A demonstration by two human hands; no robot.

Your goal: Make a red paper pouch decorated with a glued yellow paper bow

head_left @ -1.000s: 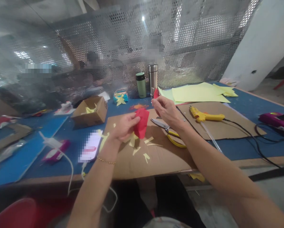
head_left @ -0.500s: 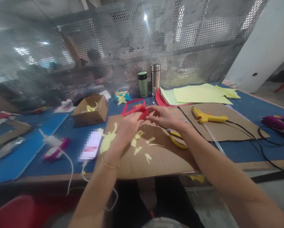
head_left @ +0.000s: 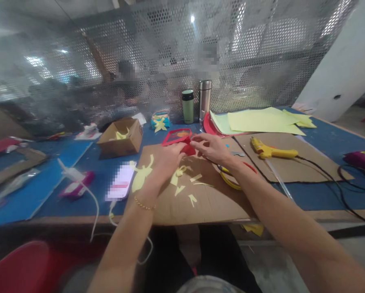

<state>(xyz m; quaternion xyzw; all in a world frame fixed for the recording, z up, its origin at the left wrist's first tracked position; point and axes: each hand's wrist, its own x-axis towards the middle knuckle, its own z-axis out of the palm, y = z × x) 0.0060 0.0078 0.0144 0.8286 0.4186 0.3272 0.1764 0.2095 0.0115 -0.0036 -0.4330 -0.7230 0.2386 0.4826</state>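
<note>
A red foam-like frame [head_left: 179, 133] with a see-through middle tilts over the cardboard mat [head_left: 197, 211]; a solid red part lies at its near side. My left hand [head_left: 168, 158] is closed on the near edge of this frame. At its right side, my right hand [head_left: 211, 147] has bent fingers and thumb against the red part; the exact contact is partly hidden. Below the hands lie pale yellow scraps [head_left: 196, 178] and a looped yellow strip [head_left: 179, 173]. Yellow-and-red-handled pliers or scissors [head_left: 229, 181] lie partly under my right forearm.
A yellow glue gun [head_left: 272, 152] with a black cord rests on cardboard at right. Yellow sheets [head_left: 258, 121], a green tumbler [head_left: 187, 108] and a steel flask [head_left: 205, 97] stand behind. To the left are an open carton [head_left: 121, 147] and a cabled phone [head_left: 121, 183].
The view has shifted slightly, so everything sits a little further right. My right fingers have loosened and spread a bit at the red part, while my left hand keeps its hold.
</note>
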